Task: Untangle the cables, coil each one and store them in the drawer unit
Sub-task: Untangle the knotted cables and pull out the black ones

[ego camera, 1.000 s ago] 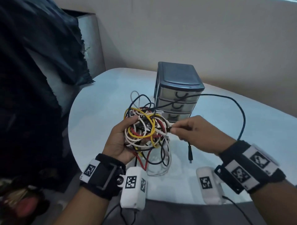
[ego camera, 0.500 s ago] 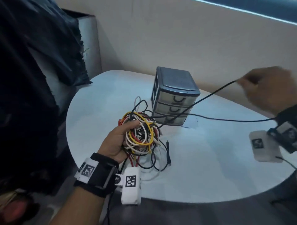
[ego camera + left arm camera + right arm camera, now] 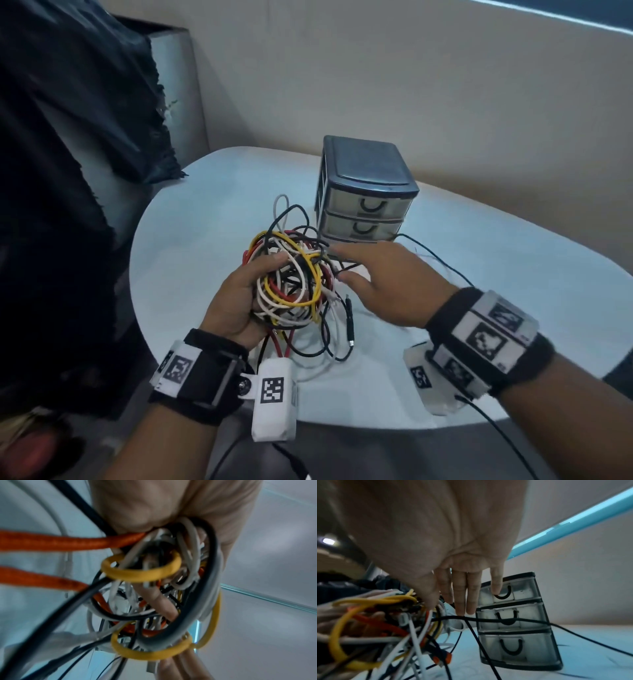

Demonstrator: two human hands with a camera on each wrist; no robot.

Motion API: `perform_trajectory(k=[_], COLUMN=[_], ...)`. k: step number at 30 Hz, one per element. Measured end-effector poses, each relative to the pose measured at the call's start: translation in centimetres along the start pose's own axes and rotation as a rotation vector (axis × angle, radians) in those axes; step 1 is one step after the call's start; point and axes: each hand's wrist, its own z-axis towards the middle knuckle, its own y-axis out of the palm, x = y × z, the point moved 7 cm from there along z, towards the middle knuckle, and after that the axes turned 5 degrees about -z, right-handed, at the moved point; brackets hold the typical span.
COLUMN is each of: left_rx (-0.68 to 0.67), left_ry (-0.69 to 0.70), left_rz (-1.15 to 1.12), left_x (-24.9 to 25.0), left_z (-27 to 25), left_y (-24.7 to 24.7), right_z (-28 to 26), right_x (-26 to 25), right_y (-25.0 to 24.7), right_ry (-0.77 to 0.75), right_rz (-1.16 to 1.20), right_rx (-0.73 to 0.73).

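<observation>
Untangling is underway: the left hand (image 3: 236, 301) grips the cable tangle (image 3: 291, 277) above the table (image 3: 513, 274), at seven o'clock from the closed drawer unit (image 3: 364, 192). The right hand (image 3: 380, 284), fingers straight and empty, reaches in; next it likely needs one strand singled out.

You face a rounded white table (image 3: 191, 219) against a beige wall (image 3: 411, 85); dark cloth (image 3: 68, 137) hangs left

Left hand (image 3: 239, 301): palm up, fingers curled round cable tangle (image 3: 291, 277), thumb on top. Right hand (image 3: 387, 287): palm down, fingers straight and together, extended beside tangle, gripping nothing. Both wrists banded with marker-tagged straps.
</observation>
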Motion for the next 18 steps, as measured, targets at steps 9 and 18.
perform_trajectory(k=[9, 18], left_rx=[0.008, 0.053], left_ry=[-0.025, -0.021], left_rz=[-0.033, -0.02], left_x=[-0.3, 0.4], left_z=[0.0, -0.1], left_y=[0.3, -0.4], right_z=[-0.1, -2.9], right_x=[1.5, 14.2], right_y=[-0.3, -9.0], right_ry=[0.026, 0.408], right_rz=[-0.101, -0.259], right_rx=[0.008, 0.34])
